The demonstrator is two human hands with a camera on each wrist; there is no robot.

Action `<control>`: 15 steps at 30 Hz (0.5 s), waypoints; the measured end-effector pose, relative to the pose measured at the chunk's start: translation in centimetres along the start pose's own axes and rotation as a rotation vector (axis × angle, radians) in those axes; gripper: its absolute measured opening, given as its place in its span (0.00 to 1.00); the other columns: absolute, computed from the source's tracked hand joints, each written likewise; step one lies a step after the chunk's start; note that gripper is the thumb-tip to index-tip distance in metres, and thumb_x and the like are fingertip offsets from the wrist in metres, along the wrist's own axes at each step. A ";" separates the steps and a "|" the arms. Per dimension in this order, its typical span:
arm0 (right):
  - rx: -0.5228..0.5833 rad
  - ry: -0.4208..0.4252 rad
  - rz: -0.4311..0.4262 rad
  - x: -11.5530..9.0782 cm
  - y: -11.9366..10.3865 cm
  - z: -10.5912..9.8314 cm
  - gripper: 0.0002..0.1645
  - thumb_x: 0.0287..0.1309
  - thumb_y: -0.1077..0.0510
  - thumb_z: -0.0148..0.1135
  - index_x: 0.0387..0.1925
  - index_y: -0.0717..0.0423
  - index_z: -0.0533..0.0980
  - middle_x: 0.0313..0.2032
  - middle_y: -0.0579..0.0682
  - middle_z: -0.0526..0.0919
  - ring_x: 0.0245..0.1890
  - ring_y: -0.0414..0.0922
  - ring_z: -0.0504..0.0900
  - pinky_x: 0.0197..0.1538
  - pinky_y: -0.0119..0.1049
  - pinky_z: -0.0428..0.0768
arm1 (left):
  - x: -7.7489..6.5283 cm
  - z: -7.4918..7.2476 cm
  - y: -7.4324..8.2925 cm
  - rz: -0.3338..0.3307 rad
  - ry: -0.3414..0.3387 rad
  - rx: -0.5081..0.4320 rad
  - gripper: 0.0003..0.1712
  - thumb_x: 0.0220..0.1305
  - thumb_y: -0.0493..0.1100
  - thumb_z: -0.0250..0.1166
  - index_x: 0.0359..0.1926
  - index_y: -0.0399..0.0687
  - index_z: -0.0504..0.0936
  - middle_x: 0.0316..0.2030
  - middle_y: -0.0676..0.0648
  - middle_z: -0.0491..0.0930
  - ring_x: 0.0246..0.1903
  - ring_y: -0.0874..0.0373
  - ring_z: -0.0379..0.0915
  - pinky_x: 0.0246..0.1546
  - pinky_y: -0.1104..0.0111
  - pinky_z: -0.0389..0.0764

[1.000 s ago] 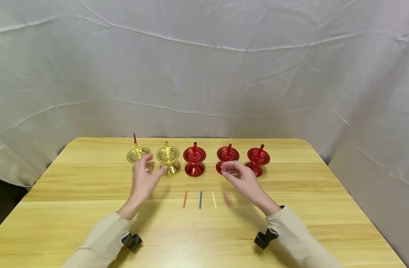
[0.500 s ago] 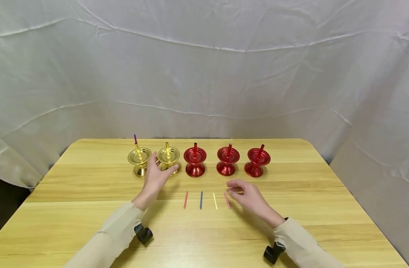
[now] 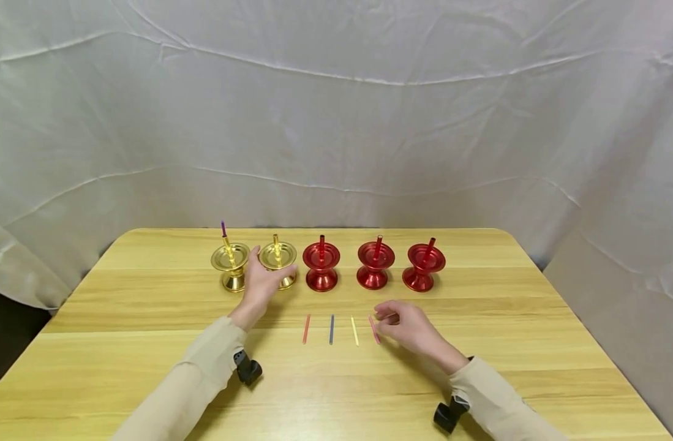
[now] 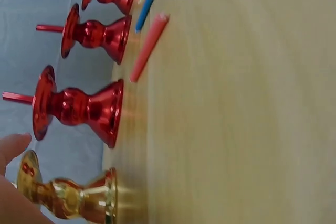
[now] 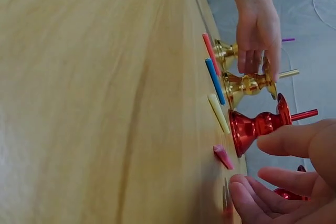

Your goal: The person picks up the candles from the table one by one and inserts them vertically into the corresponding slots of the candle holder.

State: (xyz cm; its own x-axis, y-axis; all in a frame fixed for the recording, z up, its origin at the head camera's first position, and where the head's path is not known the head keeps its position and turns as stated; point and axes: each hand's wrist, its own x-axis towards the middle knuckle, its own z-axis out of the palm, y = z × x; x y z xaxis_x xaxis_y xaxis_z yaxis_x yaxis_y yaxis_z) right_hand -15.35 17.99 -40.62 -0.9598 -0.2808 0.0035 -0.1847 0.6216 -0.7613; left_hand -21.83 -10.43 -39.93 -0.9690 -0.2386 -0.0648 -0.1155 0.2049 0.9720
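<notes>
My left hand (image 3: 259,282) reaches around the near left side of the second gold candle holder (image 3: 277,252), thumb and fingers spread about its dish. In the left wrist view, the thumb (image 4: 14,148) sits just beyond the dish's rim. My right hand (image 3: 408,329) hovers low beside a pink candle (image 3: 375,331), with thumb and fingers apart in the right wrist view. To its left lie a yellow candle (image 3: 355,331), a blue candle (image 3: 331,329) and a red-orange candle (image 3: 306,329). A purple candle (image 3: 223,229) stands in the leftmost gold candle holder (image 3: 229,258).
Three red candle holders, the nearest to the gold ones (image 3: 321,263), another (image 3: 375,263) and the rightmost (image 3: 422,263), continue the row near the far edge of the wooden table (image 3: 325,398). A pale cloth (image 3: 336,122) hangs behind.
My left hand has moved right, from in front of the leftmost gold holder to the second one. My right hand has come down from before the red holders toward the pink candle.
</notes>
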 end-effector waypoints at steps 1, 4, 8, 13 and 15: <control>-0.001 -0.013 0.006 0.0 0.0 0.1 0.19 0.46 0.66 0.61 0.44 0.66 0.75 0.37 0.53 0.81 0.34 0.43 0.78 0.38 0.33 0.77 | 0.2 -0.1 -0.2 0.002 0.002 -0.001 0.58 0.43 0.43 0.73 0.68 0.41 0.45 0.65 0.36 0.50 0.63 0.45 0.48 0.62 0.57 0.52; -0.006 -0.028 0.020 0.2 -0.1 0.3 0.18 0.46 0.66 0.61 0.42 0.66 0.76 0.36 0.52 0.81 0.33 0.42 0.78 0.36 0.32 0.77 | 0.6 -0.4 -0.8 0.013 -0.001 -0.008 0.57 0.43 0.44 0.74 0.68 0.41 0.47 0.64 0.37 0.52 0.62 0.46 0.49 0.61 0.58 0.54; -0.009 -0.028 0.027 0.5 0.0 0.6 0.14 0.47 0.65 0.63 0.39 0.66 0.78 0.30 0.49 0.81 0.31 0.40 0.78 0.34 0.30 0.77 | 0.8 -0.5 -1.1 0.031 -0.010 -0.019 0.56 0.43 0.44 0.74 0.67 0.41 0.48 0.63 0.37 0.53 0.62 0.46 0.50 0.61 0.57 0.55; -0.024 -0.008 0.061 0.7 -0.1 0.8 0.09 0.45 0.64 0.66 0.32 0.63 0.79 0.24 0.45 0.79 0.26 0.38 0.76 0.30 0.29 0.75 | 0.9 0.1 -1.0 0.053 -0.012 -0.035 0.54 0.43 0.43 0.74 0.66 0.40 0.51 0.62 0.37 0.55 0.61 0.47 0.53 0.60 0.58 0.56; -0.054 -0.003 0.056 0.8 -0.2 1.1 0.07 0.43 0.64 0.67 0.29 0.60 0.79 0.22 0.44 0.77 0.24 0.37 0.74 0.28 0.29 0.74 | 1.0 0.1 -0.9 0.052 0.000 -0.038 0.53 0.43 0.43 0.74 0.66 0.41 0.52 0.61 0.38 0.57 0.60 0.47 0.54 0.60 0.59 0.57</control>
State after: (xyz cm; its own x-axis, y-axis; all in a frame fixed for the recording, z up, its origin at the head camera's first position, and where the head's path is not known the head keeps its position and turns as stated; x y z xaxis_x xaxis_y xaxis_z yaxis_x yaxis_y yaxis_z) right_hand -15.84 16.85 -41.12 -0.9682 -0.2471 -0.0402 -0.1421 0.6747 -0.7243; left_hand -22.70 -10.77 -40.91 -0.9735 -0.2284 -0.0140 -0.0564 0.1803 0.9820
